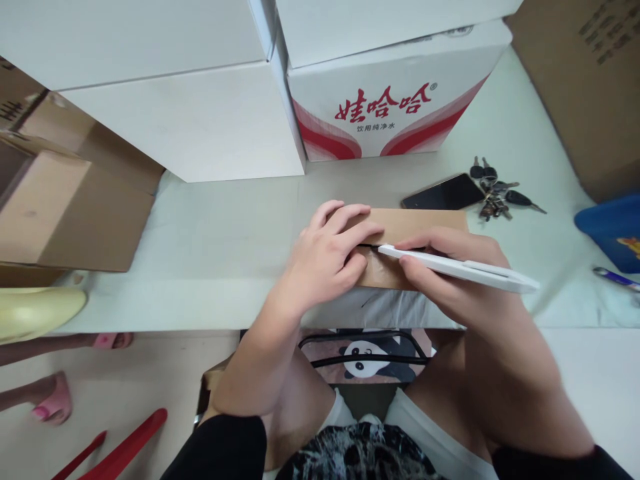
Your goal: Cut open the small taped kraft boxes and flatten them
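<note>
A flat piece of brown cardboard (415, 220) lies near the front edge of the pale tabletop. On its left part rests my left hand (327, 253), palm down with the fingers apart. My right hand (460, 273) is closed around a slim white pen-like tool (465, 268), whose tip points left and meets a dark line or slit in the cardboard, just right of my left fingers. Whether that tip is a blade cannot be made out.
White boxes (240, 127) and a red-and-white carton (375, 113) stand behind. A phone (444, 193) and keys (495, 193) lie beyond the cardboard. Brown boxes (90, 200) are left, a blue container (610, 230) right. Another person's feet (57, 400) show lower left.
</note>
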The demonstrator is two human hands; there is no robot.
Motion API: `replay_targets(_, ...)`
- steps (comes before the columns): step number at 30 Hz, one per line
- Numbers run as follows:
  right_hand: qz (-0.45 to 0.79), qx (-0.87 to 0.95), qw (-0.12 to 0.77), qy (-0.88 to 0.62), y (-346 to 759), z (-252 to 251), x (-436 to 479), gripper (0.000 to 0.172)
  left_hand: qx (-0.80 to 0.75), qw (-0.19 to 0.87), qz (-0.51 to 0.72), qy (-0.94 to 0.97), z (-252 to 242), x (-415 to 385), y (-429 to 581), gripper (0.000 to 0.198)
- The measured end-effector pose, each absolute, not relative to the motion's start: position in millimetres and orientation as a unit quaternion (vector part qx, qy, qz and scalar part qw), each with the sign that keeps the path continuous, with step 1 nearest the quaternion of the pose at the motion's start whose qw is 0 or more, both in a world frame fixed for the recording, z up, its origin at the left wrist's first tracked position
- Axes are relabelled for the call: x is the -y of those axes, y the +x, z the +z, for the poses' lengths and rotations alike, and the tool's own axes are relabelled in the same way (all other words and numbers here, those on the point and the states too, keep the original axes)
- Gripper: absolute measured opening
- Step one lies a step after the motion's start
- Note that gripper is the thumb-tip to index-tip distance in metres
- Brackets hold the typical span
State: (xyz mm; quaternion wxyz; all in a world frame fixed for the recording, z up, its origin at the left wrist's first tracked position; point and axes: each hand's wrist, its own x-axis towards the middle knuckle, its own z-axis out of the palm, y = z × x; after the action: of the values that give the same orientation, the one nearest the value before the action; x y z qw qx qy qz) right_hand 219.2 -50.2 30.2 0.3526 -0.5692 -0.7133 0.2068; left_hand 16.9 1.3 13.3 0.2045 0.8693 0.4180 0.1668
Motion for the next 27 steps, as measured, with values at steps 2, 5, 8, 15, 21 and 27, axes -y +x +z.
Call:
replay_targets(2, 0.204, 0.71, 0.359, -0.571, 220, 30, 50, 0.012, -0.416, 0.203, 0.17, 0.87, 13, -1, 17, 0.049)
replay_targets(5, 0.187, 0.712, 0.362, -0.573, 221, 30, 50, 0.01, -0.415, 0.199, 0.175, 0.871, 12, -1, 17, 0.048)
replay_targets(8, 0.16, 0.714, 0.361, -0.578, 221, 28, 49, 0.01, -0.413, 0.199, 0.177, 0.871, 12, -1, 17, 0.047)
replay_targets(15, 0.16, 0.696, 0.369, -0.595, 219, 29, 49, 0.009, -0.411, 0.2, 0.181, 0.871, 11, -1, 17, 0.046)
replay_targets(21, 0.331, 0.581, 0.5, -0.551, 233, 29, 49, 0.011, -0.406, 0.198, 0.197, 0.87, 10, -1, 15, 0.047)
replay_targets(27, 0.316, 0.438, 0.707, -0.456, 264, 29, 38, 0.017, -0.395, 0.213, 0.227, 0.864, 10, -2, 10, 0.041)
